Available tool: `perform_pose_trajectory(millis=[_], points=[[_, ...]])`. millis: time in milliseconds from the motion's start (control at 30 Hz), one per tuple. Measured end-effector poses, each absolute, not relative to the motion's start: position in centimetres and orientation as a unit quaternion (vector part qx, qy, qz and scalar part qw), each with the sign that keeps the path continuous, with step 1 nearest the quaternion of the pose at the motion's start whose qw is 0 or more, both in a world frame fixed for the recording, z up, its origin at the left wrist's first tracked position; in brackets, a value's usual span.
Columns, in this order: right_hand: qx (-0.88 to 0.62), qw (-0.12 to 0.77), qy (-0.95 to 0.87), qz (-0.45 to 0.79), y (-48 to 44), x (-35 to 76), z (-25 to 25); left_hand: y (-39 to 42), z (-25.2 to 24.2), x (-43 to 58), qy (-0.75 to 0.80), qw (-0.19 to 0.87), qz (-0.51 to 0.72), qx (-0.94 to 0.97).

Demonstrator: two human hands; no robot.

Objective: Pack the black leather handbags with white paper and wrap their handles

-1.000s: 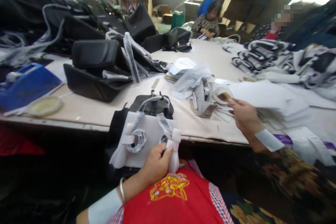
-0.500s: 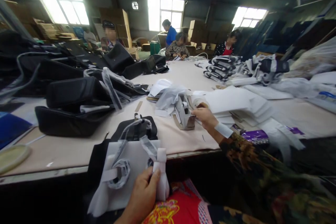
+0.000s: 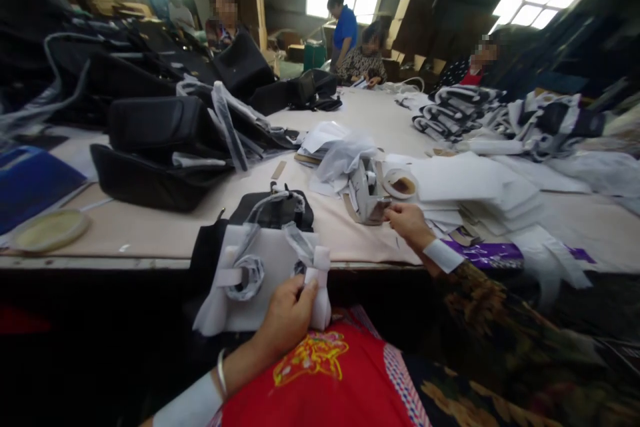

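At the table's front edge, a black bag (image 3: 210, 257) leans with a white foam sheet (image 3: 273, 240) over its face and plastic-wrapped handles. My left hand (image 3: 290, 310) is closed on a white foam strip (image 3: 320, 277) at the bag's right side, thumb on top. Farther right, my right hand (image 3: 410, 223) pinches at the front end of a grey tape dispenser (image 3: 367, 193); the tape between these fingertips is hard to see. Behind those fingers lies a loose tape roll (image 3: 407, 177).
Black bags (image 3: 155, 147) are heaped on the left, near a blue folder-like item (image 3: 37, 180) and a yellowish round roll (image 3: 50, 230). White foam sheets (image 3: 460, 177) lie right of the dispenser, above a purple packet (image 3: 485, 255). Several people sit or stand across the table (image 3: 350, 243).
My view has tilted down and turned slightly left. My right hand stays at the dispenser's front, with the fingers a little lower against it. My left hand keeps its hold on the foam strip.
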State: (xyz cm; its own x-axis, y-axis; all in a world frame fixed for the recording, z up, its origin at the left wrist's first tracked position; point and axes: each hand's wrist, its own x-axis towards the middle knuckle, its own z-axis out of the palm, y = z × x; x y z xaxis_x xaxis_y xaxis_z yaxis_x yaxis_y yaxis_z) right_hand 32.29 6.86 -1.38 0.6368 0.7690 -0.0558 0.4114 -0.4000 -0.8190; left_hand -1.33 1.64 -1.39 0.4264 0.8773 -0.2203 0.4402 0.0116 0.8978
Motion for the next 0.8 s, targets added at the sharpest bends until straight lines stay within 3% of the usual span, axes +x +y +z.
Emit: perform_pose_trajectory(millis=[167, 333, 600, 800], points=[[-0.787, 0.348, -0.431, 0.272, 4.0, 28.8, 0.8, 1.3, -1.4, -1.5, 0.483, 0.505, 0.239, 0.674], [-0.604, 0.283, -0.605, 0.435, 0.2, 19.6, 5.0, 1.3, -1.8, -1.2, 0.481, 0.486, 0.246, 0.687], [-0.672, 0.153, -0.669, 0.276, 1.2, 14.8, 3.6, 1.0, -2.5, -1.1, 0.467, 0.460, 0.263, 0.708], [-0.710, 0.131, -0.618, 0.310, 1.2, 15.1, 2.6, 1.0, -2.8, -1.3, 0.485, 0.428, 0.235, 0.725]])
